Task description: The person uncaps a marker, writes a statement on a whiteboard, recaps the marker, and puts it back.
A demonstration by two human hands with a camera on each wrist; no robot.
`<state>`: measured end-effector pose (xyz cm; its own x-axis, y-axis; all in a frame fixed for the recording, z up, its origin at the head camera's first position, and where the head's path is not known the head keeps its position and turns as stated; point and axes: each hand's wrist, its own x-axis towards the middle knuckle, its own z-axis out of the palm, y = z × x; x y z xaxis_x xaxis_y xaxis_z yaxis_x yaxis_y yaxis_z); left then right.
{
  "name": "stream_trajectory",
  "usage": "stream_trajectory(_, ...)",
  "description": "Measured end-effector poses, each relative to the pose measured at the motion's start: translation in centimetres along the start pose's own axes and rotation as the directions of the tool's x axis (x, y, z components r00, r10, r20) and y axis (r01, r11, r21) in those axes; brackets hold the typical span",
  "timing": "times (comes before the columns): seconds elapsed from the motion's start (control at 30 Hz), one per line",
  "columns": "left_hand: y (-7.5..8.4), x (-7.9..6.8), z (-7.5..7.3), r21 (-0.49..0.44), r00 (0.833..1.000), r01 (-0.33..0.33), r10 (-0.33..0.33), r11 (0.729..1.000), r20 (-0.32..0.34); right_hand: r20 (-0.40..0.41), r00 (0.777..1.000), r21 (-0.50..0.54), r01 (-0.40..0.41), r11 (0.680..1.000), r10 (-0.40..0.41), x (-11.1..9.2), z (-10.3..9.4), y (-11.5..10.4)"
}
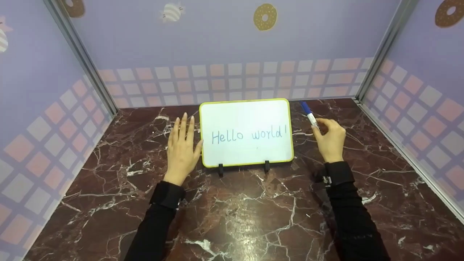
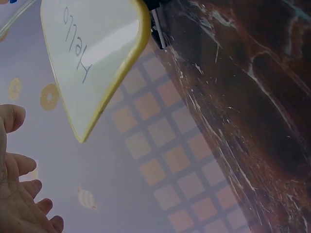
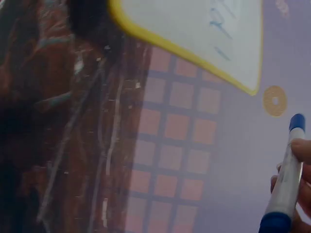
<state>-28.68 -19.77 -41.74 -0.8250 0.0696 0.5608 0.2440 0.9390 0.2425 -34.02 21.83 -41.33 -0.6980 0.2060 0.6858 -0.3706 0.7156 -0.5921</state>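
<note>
A whiteboard (image 1: 246, 116) with a yellow rim stands propped on a black stand (image 1: 220, 169); blue handwriting on it reads "Hello world!". Beside its left edge is my left hand (image 1: 181, 154), fingers straight and pointing away, thumb right at the rim. The left wrist view shows that hand (image 2: 19, 189) with nothing in it. Off to the board's right, my right hand (image 1: 330, 139) pinches a marker (image 1: 310, 115) between thumb and fingers. Its blue cap end points up and away. In the right wrist view the marker (image 3: 286, 179) shows a white barrel with blue at both ends.
Everything stands on a dark red marbled table (image 1: 246, 210). Lilac wall panels (image 1: 224, 43) with pink and white squares close off the back and both sides, joined by metal corner posts (image 1: 380, 50).
</note>
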Motion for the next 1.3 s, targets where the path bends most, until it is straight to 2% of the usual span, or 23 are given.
stream_trajectory(0.13,-0.8,-0.1,0.4,0.002,1.0,0.015,-0.015,1.0,0.008,0.065,0.994,-0.059,-0.085,0.995,0.088,-0.2,0.5,1.5)
stream_trajectory(0.27,-1.6,-0.3,0.8,0.018,0.999,0.033,-0.033,0.999,0.02,0.162,0.97,-0.125,-0.162,0.979,0.181,-0.1,0.7,2.6)
stream_trajectory(0.43,-2.3,-0.4,1.0,0.018,0.996,0.067,-0.068,0.998,0.059,0.278,0.922,-0.198,-0.219,0.956,0.269,0.3,0.6,3.4)
stream_trajectory(0.63,-2.5,-0.6,0.8,0.014,0.99,0.098,-0.099,0.995,0.103,0.406,0.85,-0.302,-0.222,0.927,0.336,0.7,1.1,4.4)
stream_trajectory(0.73,-2.3,-0.5,0.7,0.012,0.987,0.106,-0.106,0.994,0.119,0.442,0.824,-0.345,-0.209,0.915,0.355,0.8,1.6,5.0)
stream_trajectory(1.07,-2.2,-0.2,0.2,0.002,0.979,0.127,-0.125,0.992,0.16,0.472,0.784,-0.408,-0.211,0.888,0.403,0.7,2.9,5.1)
stream_trajectory(1.3,-2.4,-0.2,0.3,0.01,0.979,0.126,-0.126,0.992,0.16,0.492,0.783,-0.396,-0.188,0.899,0.38,0.6,3.1,5.4)
